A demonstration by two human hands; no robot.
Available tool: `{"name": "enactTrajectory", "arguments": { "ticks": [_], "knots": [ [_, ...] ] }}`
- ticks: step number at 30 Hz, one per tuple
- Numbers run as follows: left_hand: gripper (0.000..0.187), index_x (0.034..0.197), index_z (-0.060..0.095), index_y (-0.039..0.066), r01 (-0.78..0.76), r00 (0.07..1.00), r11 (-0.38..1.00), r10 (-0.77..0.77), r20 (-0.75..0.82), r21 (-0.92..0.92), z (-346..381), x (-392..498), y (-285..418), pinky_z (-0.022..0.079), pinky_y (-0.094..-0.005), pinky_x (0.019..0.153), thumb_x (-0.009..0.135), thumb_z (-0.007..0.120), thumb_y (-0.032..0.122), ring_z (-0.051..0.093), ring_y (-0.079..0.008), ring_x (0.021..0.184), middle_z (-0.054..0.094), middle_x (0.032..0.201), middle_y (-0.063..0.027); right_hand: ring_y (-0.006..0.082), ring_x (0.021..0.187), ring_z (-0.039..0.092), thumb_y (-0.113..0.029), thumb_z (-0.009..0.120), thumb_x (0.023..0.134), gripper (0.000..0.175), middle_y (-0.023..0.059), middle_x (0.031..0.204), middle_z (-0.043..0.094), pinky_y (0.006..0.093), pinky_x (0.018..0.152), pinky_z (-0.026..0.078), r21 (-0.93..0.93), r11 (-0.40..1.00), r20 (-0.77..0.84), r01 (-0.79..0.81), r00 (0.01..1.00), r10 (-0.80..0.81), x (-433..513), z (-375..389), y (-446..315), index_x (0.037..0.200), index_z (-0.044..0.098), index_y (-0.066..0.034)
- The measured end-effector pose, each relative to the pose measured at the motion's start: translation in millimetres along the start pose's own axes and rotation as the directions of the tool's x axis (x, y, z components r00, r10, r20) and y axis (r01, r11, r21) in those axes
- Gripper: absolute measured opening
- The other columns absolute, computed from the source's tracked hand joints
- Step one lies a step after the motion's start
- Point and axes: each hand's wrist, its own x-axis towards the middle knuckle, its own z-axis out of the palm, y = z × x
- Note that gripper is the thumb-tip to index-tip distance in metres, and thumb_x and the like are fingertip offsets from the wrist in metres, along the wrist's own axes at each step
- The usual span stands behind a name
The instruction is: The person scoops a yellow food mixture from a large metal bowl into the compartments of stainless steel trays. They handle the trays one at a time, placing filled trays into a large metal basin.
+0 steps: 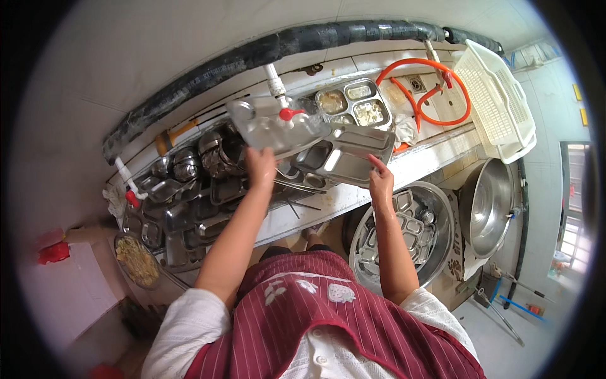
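Note:
My left hand grips the near edge of a stainless-steel tray, tilted under a white tap with a red handle. My right hand holds the right end of a compartment tray, index finger extended along its edge. The two trays overlap or nearly touch in the middle, and water seems to splash near the first one. Just behind them sits another compartment tray with food scraps in its sections. Left of my left hand are stacked steel bowls and several piled trays.
An orange hose loops on the counter beside a white plastic basket. Below right stands a large steel basin holding trays, near another basin. A strainer of food scraps is at left. Black wrapped pipe spans the wall.

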Motion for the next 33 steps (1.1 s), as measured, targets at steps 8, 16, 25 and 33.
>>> {"name": "enactTrajectory", "arguments": {
  "ticks": [8, 16, 25, 33],
  "knots": [
    [0.040, 0.119, 0.040, -0.005, -0.120, 0.966, 0.927, 0.027, -0.255, -0.354, -115.0, -39.6, 32.8, 0.050, -0.0414, 0.081, 0.080, 0.045, 0.002, 0.053, -0.0259, 0.096, 0.049, 0.113, -0.0151, 0.0144, 0.103, 0.053, 0.004, 0.046, 0.079, 0.041, 0.0097, 0.118, 0.058, 0.0233, 0.088, 0.039, 0.506, 0.862, 0.169, -0.037, 0.984, -0.057, 52.2, 105.0, 38.0, 0.119, 0.056, 0.0002],
    [0.036, 0.111, 0.042, -0.001, -0.026, 0.956, 0.891, -0.110, -0.271, -0.452, -159.1, -94.0, 48.0, 0.055, -0.0446, 0.070, 0.075, 0.047, -0.002, 0.055, -0.0259, 0.088, 0.049, 0.106, -0.0120, 0.0154, 0.084, 0.060, -0.019, 0.055, 0.088, 0.027, 0.0119, 0.097, 0.066, 0.0269, 0.076, 0.045, 0.129, 0.983, -0.248, 0.128, 0.964, -0.093, 88.6, 165.4, 43.7, 0.107, 0.064, -0.0015],
    [0.004, 0.077, 0.051, -0.001, 0.450, 0.854, 0.618, -0.509, 0.108, -0.644, -135.2, -113.3, -3.8, 0.053, -0.0414, 0.062, 0.074, 0.050, 0.001, 0.058, -0.0297, 0.078, 0.052, 0.089, -0.0109, 0.0190, 0.089, 0.057, -0.072, 0.054, 0.070, 0.084, 0.0133, 0.109, 0.059, 0.0330, 0.075, 0.046, 0.148, 0.929, 0.205, -0.340, 0.929, 0.307, 10.2, 18.2, -12.4, 0.110, 0.060, 0.0018],
    [0.011, 0.079, 0.058, -0.005, 0.530, 0.837, 0.831, -0.480, 0.262, -0.171, -109.9, -167.9, 0.7, 0.052, -0.0355, 0.059, 0.078, 0.051, 0.003, 0.062, -0.0248, 0.072, 0.061, 0.079, -0.0154, 0.0165, 0.077, 0.056, -0.051, 0.071, 0.070, 0.058, 0.0083, 0.084, 0.063, 0.0290, 0.071, 0.045, 0.010, 0.944, 0.272, -0.329, 0.910, 0.314, -63.3, -11.7, -2.7, 0.094, 0.067, 0.0015]
  ]
}}
